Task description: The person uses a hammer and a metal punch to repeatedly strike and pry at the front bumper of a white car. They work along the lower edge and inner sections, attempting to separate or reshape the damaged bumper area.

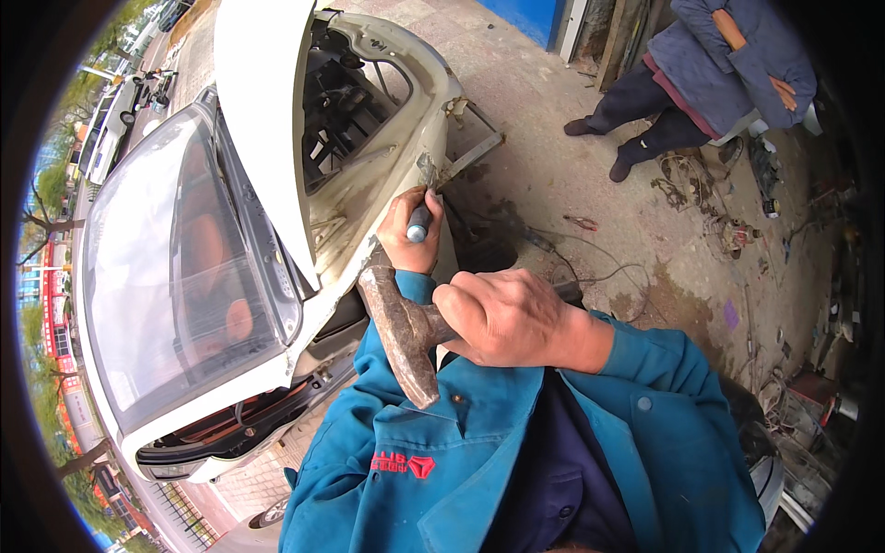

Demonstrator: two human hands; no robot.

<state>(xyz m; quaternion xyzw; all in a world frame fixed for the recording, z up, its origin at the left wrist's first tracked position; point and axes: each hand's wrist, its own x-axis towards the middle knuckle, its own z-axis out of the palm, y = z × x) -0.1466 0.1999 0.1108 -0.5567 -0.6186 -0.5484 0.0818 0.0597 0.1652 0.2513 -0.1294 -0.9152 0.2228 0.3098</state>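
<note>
While right hand grips hammer, head runs upper-left to lower-right.

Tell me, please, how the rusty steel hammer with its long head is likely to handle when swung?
The rusty steel hammer probably feels head-heavy, since its thick head dwarfs the right hand gripping just below it. Its rough, pitted surface should resist slipping. It looks rigid.

Hammer handle hidden inside the right hand, chisel shaft covered by the left hand, bystander cut off above the chest, floor clutter too small to tell
</note>
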